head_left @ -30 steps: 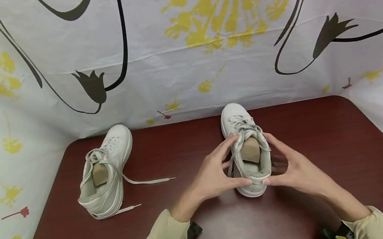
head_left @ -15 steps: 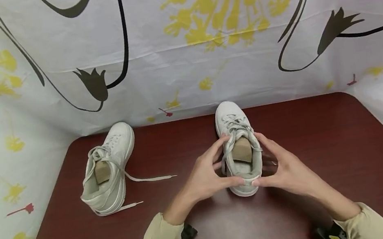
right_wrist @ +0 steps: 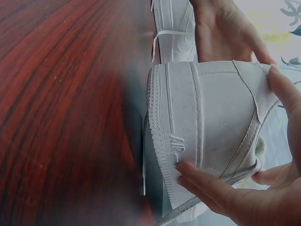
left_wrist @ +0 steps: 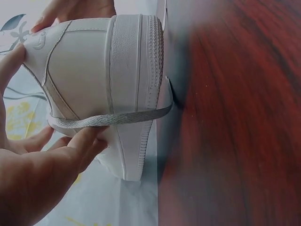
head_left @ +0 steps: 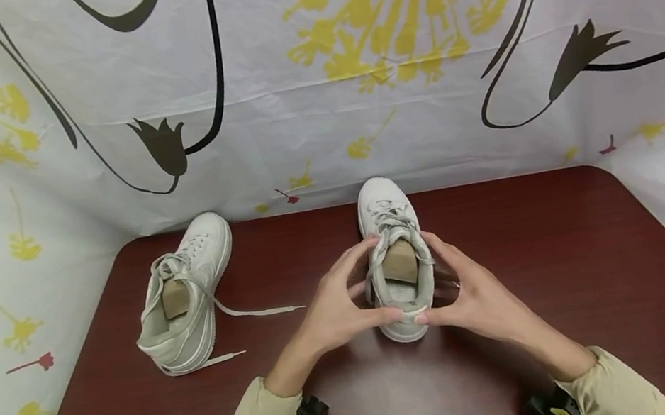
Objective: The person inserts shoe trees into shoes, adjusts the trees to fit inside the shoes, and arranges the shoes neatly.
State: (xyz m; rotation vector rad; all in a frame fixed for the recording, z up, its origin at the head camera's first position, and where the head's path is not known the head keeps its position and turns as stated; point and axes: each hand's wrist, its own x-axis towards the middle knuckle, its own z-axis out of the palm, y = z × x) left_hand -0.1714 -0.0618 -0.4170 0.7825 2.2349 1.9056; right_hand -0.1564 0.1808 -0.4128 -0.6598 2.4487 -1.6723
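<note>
Both hands grip one white sneaker [head_left: 386, 210] from its two sides, toe pointing away. My left hand [head_left: 333, 310] has its thumb at the heel and its fingers along the left side, by a hanging grey lace [left_wrist: 117, 118]. On the other side, my right hand [head_left: 481, 293] puts its thumb at the heel and its fingers against the sidewall, as the right wrist view shows. Beige stuffing [head_left: 400, 262] fills the front of the shoe's opening. Whether the sole touches the table all along is hard to tell.
A second white sneaker [head_left: 210, 251] stands at the left of the dark red table [head_left: 569, 236], its loose laces [head_left: 261, 312] trailing on the wood. A white cloth [head_left: 257, 46] with yellow and dark flower prints hangs behind the table's back edge.
Both hands have moved left, carrying the held sneaker closer to the second one. Their grip looks the same throughout. The left sneaker has stayed in place.
</note>
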